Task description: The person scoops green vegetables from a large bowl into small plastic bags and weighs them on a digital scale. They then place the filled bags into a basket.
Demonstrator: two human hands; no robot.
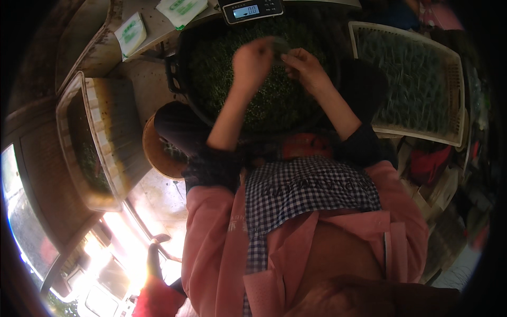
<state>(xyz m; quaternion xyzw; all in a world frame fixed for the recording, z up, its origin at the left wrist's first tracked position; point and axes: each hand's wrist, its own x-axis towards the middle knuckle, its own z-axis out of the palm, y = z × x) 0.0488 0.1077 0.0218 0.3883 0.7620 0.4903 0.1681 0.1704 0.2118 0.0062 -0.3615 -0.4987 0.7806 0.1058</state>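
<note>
My left hand (252, 61) and my right hand (305, 69) meet above a large black tub (171, 75). Between their fingers is a small dark greenish object (280, 45), thin and partly see-through; blur hides exactly what it is. My right thumb and fingers pinch its near edge, while the blurred left fingers hold its other side. Beneath both hands, loose green plant sprigs (222, 85) fill the tub. A digital scale (251, 11) with a lit display stands just beyond the tub.
White packets with green print (130, 35) lie on the table (158, 29) at upper left. To the right, a pale plastic crate (462, 91) holds many bluish-green pieces. A white foam box (93, 146) and a round basket (152, 158) are left. Someone's red sleeve (156, 297) shows below.
</note>
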